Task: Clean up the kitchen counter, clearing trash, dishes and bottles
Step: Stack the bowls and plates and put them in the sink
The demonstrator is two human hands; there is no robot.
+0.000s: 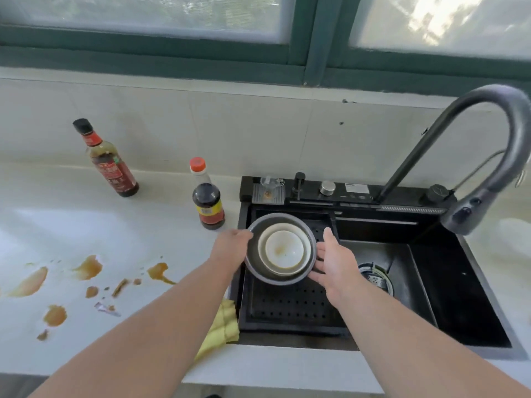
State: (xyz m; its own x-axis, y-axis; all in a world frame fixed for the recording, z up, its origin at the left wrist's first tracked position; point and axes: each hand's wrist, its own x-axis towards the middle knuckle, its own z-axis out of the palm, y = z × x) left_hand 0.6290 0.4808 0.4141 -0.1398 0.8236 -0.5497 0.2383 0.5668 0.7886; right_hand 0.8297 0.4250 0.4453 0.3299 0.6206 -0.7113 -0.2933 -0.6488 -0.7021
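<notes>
A grey metal bowl with two stained white dishes nested inside hangs over the black perforated drain tray at the sink's left side. My left hand grips the bowl's left rim. My right hand is beside the bowl's right side, fingers spread and straight, touching or nearly touching it. On the white counter stand two dark sauce bottles: one with a black cap by the wall, one with a red cap next to the sink.
Brown sauce spills and a small wrapper scrap lie on the counter at left. A yellow cloth lies by the sink's front left corner. The black sink has a drain strainer and a tall curved faucet.
</notes>
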